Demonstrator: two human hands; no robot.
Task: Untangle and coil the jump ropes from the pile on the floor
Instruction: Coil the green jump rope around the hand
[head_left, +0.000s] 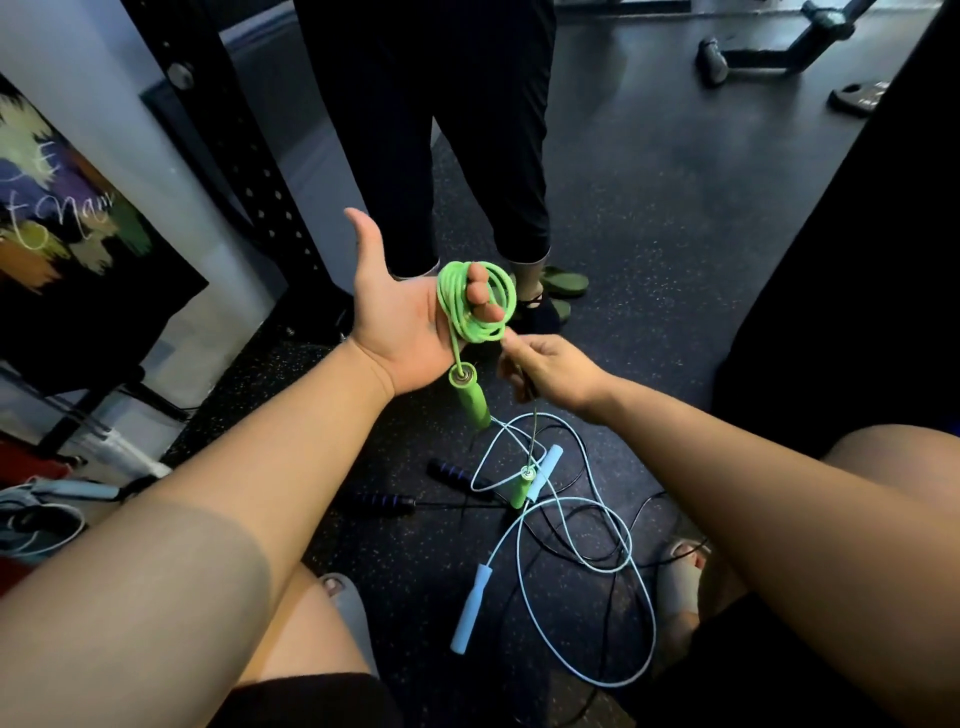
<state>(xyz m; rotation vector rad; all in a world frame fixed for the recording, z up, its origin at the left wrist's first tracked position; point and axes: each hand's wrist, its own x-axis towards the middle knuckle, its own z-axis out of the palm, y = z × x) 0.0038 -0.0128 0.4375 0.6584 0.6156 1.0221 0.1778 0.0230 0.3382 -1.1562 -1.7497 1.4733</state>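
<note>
My left hand (400, 317) is raised palm up, thumb out, with the green jump rope (475, 306) coiled in several loops around its fingers. One green handle (471, 397) hangs below that palm. My right hand (550, 371) pinches the loose end of the green rope just right of the coil, and the strand runs down to the second green handle (521, 486) dangling near the floor. On the floor lie a light blue rope (587, 566) with two blue handles (470, 610) and a black rope (597, 525) with purple-ringed handles (382, 503), crossed over each other.
Another person's legs (467, 156) and green sandals stand just beyond my hands. A black rack upright (244, 156) and a painted board (67, 234) are at left. Coiled ropes (41, 519) lie at far left. Gym equipment feet (769, 52) are at the back right. My knees frame the pile.
</note>
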